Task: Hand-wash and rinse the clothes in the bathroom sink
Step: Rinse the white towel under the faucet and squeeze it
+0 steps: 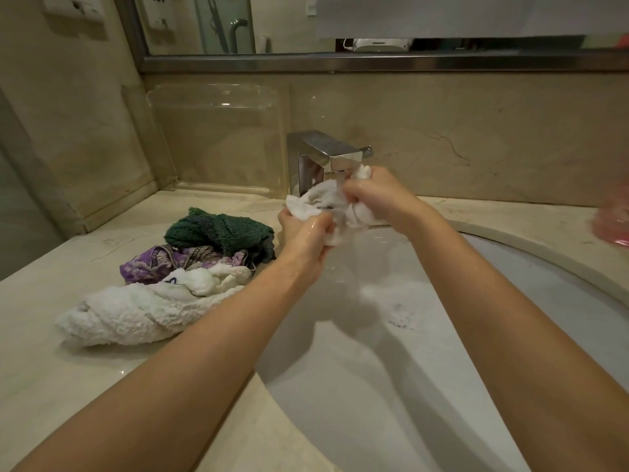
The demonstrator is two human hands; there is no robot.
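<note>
Bathroom sink (510,267), white cloth (326,199) bunched crosswise, both hands

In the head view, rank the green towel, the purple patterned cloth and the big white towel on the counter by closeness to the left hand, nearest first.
Measured from the left hand, which grips the small white cloth over the sink:
1. Green towel, just left of the hand, top of the pile.
2. Purple patterned cloth, lower left, under the green one.
3. Big white towel, front of the pile, farthest left.

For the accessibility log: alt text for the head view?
Both hands, left hand and right hand, grip a white cloth under the faucet over the sink. Green, purple and white laundry lies piled on the counter's left.
</note>
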